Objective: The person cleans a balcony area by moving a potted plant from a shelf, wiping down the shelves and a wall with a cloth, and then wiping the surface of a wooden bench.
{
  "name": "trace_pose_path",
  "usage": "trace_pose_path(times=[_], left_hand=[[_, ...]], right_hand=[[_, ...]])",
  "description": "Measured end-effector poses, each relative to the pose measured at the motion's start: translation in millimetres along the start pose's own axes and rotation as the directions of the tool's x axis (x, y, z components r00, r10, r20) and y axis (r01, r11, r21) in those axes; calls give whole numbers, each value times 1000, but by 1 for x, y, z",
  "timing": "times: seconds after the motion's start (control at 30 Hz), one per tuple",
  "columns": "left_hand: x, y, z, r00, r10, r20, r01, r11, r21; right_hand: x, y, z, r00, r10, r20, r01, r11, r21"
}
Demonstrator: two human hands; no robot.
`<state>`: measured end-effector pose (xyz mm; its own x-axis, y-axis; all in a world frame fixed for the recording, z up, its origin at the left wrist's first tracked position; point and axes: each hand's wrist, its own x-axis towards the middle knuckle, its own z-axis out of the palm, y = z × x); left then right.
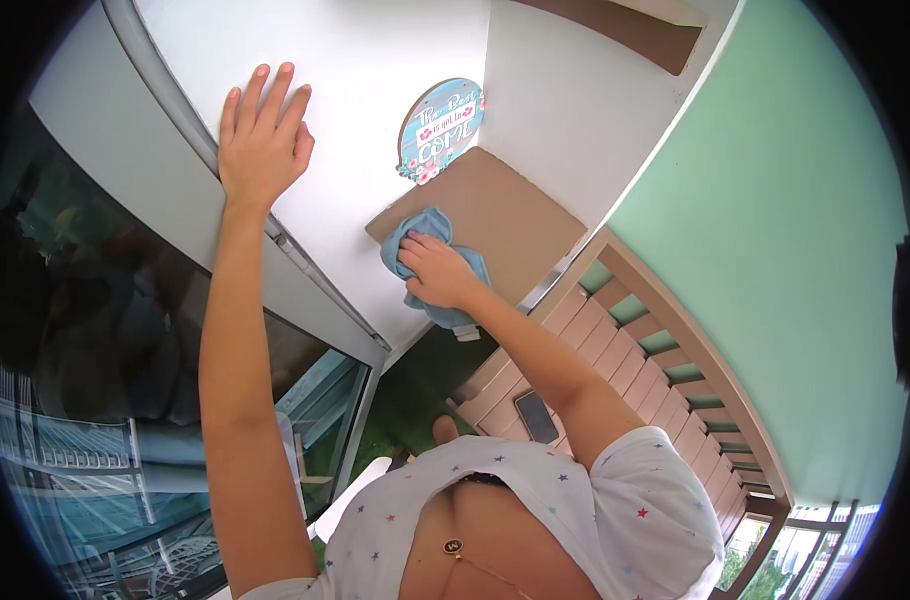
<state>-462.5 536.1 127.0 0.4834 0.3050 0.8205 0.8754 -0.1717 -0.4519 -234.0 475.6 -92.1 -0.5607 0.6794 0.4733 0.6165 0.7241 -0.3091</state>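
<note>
My left hand (pixel 262 150) lies flat against the white wall, its fingers spread, close to the grey door frame (pixel 165 80). Under my right hand (pixel 438 270) is a bunched blue cloth (pixel 433 224), pressed on the brown shelf top (pixel 515 215) in the corner near the wall. My right fingers rest over the cloth and grip it, and its lower end hangs past my wrist with a pale tag (pixel 467 333). Just beyond the cloth, a round blue sign (pixel 442 128) with flowers stands against the wall.
A slatted wooden bench (pixel 665 380) stands at the right, with a dark phone (pixel 537 416) on its seat. Glass door panes (pixel 95 400) reflect railings on the left. Green floor covering (pixel 415 385) shows below the shelf. A brown wooden piece (pixel 625 35) juts in at the top.
</note>
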Motion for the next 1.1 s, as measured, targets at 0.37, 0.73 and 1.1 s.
trace_pose_path(times=[0.37,0.73,1.1], left_hand=[[20,22,2,997,-4,-72,-4,994,-105],[7,0,-4,966,-20,-256,-94,902,-422],[-6,-10,-4,982,-9,-191,-62,930,-362]], right_hand=[[-10,40,-22,900,375,-223,-436,800,-413],[198,-42,-21,736,136,-663,-16,983,183],[236,-29,-27,539,379,-752,-441,888,131]])
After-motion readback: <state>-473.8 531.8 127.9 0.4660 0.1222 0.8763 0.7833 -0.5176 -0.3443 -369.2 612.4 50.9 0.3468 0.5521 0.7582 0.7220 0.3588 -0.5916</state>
